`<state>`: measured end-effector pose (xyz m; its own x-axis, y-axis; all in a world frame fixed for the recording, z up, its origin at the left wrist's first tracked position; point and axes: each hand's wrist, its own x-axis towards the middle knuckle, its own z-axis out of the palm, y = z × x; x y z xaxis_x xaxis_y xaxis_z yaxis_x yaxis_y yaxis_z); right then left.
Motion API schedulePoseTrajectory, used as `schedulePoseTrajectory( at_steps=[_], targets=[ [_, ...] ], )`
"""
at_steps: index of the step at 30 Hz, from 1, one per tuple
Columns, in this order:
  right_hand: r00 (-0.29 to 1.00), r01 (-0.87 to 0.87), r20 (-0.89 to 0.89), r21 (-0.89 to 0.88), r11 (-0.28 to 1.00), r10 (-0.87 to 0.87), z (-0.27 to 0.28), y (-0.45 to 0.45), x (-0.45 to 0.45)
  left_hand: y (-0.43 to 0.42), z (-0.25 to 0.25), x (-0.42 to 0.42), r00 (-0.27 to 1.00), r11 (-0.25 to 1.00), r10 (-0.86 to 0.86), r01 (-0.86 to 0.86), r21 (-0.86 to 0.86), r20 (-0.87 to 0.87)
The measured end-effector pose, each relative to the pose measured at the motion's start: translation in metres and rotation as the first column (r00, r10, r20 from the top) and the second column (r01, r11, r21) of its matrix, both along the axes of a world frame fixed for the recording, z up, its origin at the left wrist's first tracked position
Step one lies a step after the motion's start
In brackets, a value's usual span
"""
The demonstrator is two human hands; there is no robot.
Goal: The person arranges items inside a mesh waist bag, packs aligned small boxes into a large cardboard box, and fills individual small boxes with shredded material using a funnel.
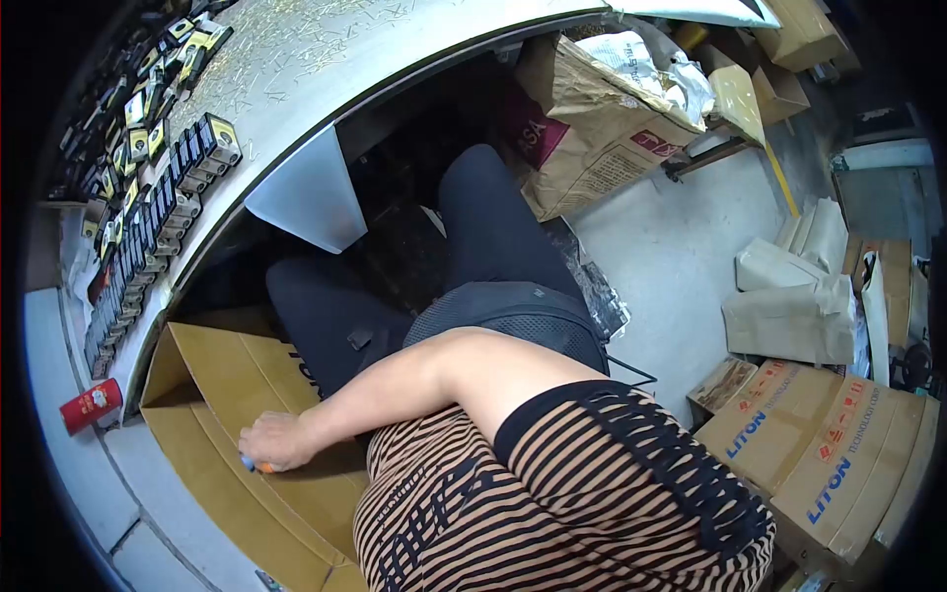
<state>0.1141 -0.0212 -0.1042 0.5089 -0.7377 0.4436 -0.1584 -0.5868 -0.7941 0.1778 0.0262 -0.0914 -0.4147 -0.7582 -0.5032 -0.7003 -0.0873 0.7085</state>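
My right arm reaches across my body to the left. At its end, my right hand [276, 441] is closed in a fist around a small blue-and-orange object [262, 466]. Only a blue end and a bit of orange show below the fingers, so its kind stays hidden. The fist is over a brown cardboard box [212, 370] with raised flaps, beside my left thigh; whether the object touches the cardboard I cannot tell. My left hand is outside the picture.
Several small black-and-yellow boxed parts [163, 222] stand in rows on the white table [326, 49]. A red can [91, 407] lies left of the cardboard box. A large paper sack [602, 128] stands ahead; cartons marked LITON [804, 449] are at right.
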Motion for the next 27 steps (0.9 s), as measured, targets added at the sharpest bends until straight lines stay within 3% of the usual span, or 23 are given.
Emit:
schedulePoseTrajectory(
  at_steps=[2,4,5,9,10,12,14,15,17,18,20,22,24,27],
  targets=[
    [0.992,-0.046,-0.118,-0.059,0.997,0.039,-0.014,-0.005,0.015,0.008,0.005,0.008,1.0,1.0,-0.011,0.01,0.005,0.029],
    [0.939,-0.251,-0.251,-0.042,0.967,0.233,0.011,-0.009,-0.009,0.025,0.009,0.026,0.997,0.999,0.014,-0.016,0.029,0.07],
    [0.935,-0.282,-0.236,-0.038,0.959,0.266,0.019,-0.011,-0.013,0.033,0.012,0.034,0.995,0.999,0.033,-0.036,0.033,0.09],
    [0.983,-0.169,0.095,0.111,0.979,0.159,0.046,0.006,-0.019,0.052,0.014,0.045,0.988,0.996,0.084,-0.086,0.01,0.131],
    [0.978,-0.188,0.113,0.1,0.977,0.177,0.057,0.042,-0.04,0.071,0.027,0.015,0.984,0.996,0.089,-0.089,-0.003,0.155],
    [0.995,0.07,0.071,-0.034,0.997,-0.067,0.051,0.083,-0.016,0.077,0.036,0.019,0.979,0.997,0.08,-0.083,0.008,0.189],
    [0.986,0.115,-0.062,-0.396,0.911,-0.152,0.07,0.103,-0.07,0.09,0.05,0.026,0.97,0.996,0.061,-0.074,0.047,0.234],
    [0.98,0.047,-0.151,-0.469,0.882,-0.133,0.079,0.102,-0.097,0.094,0.057,0.027,0.967,0.996,0.049,-0.066,0.061,0.249],
    [0.908,-0.264,-0.396,-0.295,0.919,0.134,0.096,0.079,-0.157,0.098,0.058,0.025,0.968,0.995,0.009,-0.032,0.089,0.25],
    [0.784,-0.403,-0.503,0.032,0.915,0.363,0.132,0.053,-0.215,0.099,0.058,0.025,0.969,0.994,-0.012,-0.015,0.105,0.247],
    [0.891,-0.091,-0.405,0.286,0.954,0.206,0.141,0.032,-0.299,0.098,0.055,0.019,0.971,0.992,-0.052,0.025,0.12,0.235],
    [0.849,0.187,-0.507,0.546,0.816,0.145,0.126,0.036,-0.367,0.097,0.052,0.013,0.968,0.989,-0.097,0.068,0.129,0.231],
    [0.839,0.267,-0.515,0.673,0.69,0.178,0.099,0.065,-0.409,0.098,0.047,0.007,0.964,0.984,-0.14,0.111,0.138,0.227],
    [0.932,0.305,-0.363,0.764,0.568,-0.013,0.077,0.12,-0.425,0.104,0.047,-0.002,0.948,0.971,-0.209,0.173,0.162,0.242]
  ],
)
